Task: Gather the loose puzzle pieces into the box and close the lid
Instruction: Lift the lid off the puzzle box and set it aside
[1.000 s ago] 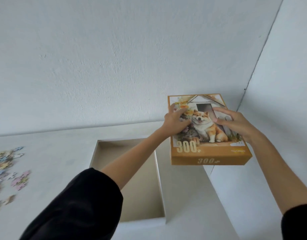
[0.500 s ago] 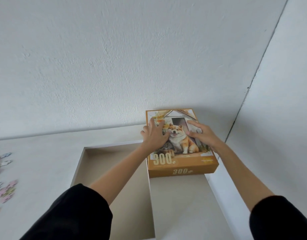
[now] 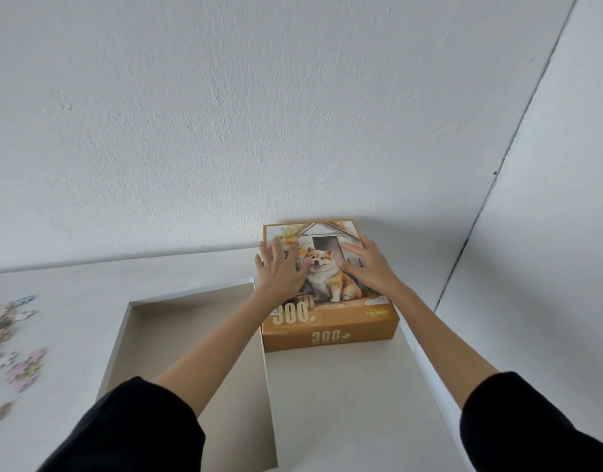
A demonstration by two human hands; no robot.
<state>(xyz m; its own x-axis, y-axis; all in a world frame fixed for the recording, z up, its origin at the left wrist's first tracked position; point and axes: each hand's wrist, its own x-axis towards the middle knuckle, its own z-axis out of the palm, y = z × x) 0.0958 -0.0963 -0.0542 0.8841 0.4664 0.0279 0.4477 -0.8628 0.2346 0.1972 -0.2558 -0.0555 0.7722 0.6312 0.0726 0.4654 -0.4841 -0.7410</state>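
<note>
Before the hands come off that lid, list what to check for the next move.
1. Orange lid set flat on the table: ok.
2. Left hand and right hand lying flat on the lid, gripping nothing: ok.
3. Box tray open, no pieces in its visible part: ok.
4. Loose pieces inside the tray: not ok, they lie on the table at far left.
5. All pieces in view: cannot tell, the cluster runs off the left edge.

I see the left hand (image 3: 281, 272) and right hand (image 3: 368, 267) flat on the orange lid (image 3: 330, 323), fingers straight, far right by the wall. The open box (image 3: 177, 335) sits just left of it. Loose puzzle pieces (image 3: 10, 335) lie blurred at the table's (image 3: 72, 294) left edge.
</note>
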